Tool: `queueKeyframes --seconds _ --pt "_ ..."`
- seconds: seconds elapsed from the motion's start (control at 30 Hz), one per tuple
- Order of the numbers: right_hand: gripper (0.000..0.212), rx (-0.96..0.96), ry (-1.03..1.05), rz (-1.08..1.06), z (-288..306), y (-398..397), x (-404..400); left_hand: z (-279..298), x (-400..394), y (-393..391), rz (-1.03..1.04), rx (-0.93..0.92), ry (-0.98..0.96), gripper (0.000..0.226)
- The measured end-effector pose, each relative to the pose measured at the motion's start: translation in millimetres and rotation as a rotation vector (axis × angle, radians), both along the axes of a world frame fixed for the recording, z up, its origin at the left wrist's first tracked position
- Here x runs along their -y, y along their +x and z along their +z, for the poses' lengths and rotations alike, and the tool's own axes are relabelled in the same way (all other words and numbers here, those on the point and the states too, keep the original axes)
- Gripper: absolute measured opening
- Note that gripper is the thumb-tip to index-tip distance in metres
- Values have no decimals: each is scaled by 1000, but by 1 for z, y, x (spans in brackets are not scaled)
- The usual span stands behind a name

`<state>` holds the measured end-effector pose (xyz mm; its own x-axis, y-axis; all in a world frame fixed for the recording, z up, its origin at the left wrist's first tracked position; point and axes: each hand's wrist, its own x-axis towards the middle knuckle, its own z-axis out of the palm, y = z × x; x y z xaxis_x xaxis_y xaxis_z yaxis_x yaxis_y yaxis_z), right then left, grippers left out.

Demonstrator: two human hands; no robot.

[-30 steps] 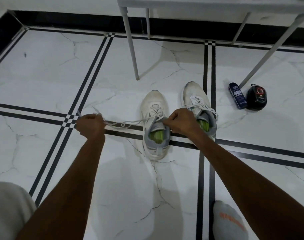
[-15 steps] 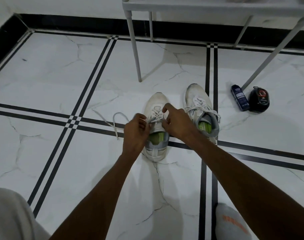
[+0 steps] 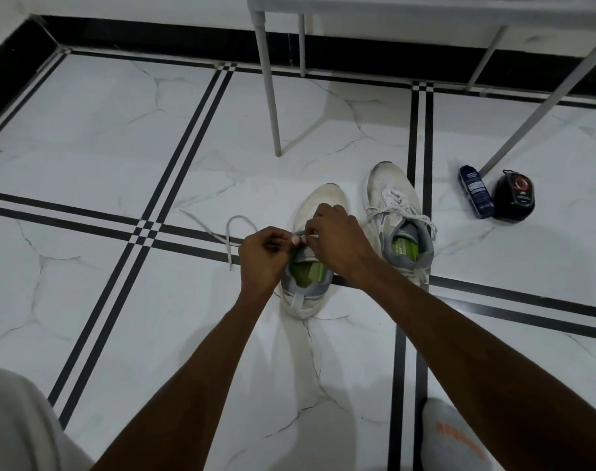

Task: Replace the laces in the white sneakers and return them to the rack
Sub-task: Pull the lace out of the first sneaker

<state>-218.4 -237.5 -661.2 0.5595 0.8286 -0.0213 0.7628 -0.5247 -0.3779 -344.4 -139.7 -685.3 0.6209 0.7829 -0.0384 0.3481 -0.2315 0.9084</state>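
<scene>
White sneaker, near one of the pair (image 3: 310, 266): stands on the marble floor (image 3: 86, 137), toe pointing away from the person, grey collar and green insole showing, heel across a black inlay stripe. Both hands meet over its tongue. Left hand (image 3: 264, 254): fingers curled, fingertips pinching the lace at the top eyelets. Right hand (image 3: 337, 243): fingers bent down over the tongue, thumb and forefinger pinching what appears to be the same lace; the exact hold is partly hidden by the knuckles. Loose lace (image 3: 233, 229): white, trailing out from the left hand in an open loop on the floor, its free end lying across the black stripe to the left of the shoe.

Second white sneaker (image 3: 397, 219): just beside the first on its right, parallel, fully laced, lace ends draped over its sides, same green insole.

Dark blue bottle (image 3: 476, 192): lying on its side on the floor, well to the right of the sneakers. Black round container (image 3: 514, 198): with a red mark on top, touching or just beside the bottle.

Rack (image 3: 391, 3): pale grey frame, legs standing on the floor beyond the sneakers, lower shelf edge at the top of the view.

Floor: white marble with double black lines; black skirting along the far wall.
</scene>
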Motion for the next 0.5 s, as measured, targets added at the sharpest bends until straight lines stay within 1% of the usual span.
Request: queueKeyframes --seconds 0.03,0.1,0.13,0.17,0.2,0.27,0.3,0.37,0.43,0.47,0.5 --pt "20 -67 67 -98 -2 5 3 0 -1 -1 6 8 -11 14" --pt "17 -241 189 -433 -5 24 12 2 -2 -1 20 17 -31 13" --pt "14 -297 268 -575 -7 32 17 2 -2 -1 30 12 -40 13" --pt "11 -315 347 -634 -7 35 22 1 -2 0 38 8 -52 13" --pt "12 -312 394 -605 -5 34 24 0 -1 0 41 8 -62 14" --pt "19 -340 402 -382 3 26 19 -1 0 2 41 13 -63 15" --pt "17 -338 359 -256 6 21 15 -2 0 4 40 11 -58 15" --pt "13 -230 212 -81 5 9 8 -2 0 5 32 10 -43 15" --pt "17 -65 41 5 -4 0 2 -1 2 5 16 7 -34 14" --pt "18 -25 21 27 -8 -1 1 0 2 5 7 6 -33 13" --pt "17 -10 59 31 -11 0 2 -1 2 5 4 6 -34 13"
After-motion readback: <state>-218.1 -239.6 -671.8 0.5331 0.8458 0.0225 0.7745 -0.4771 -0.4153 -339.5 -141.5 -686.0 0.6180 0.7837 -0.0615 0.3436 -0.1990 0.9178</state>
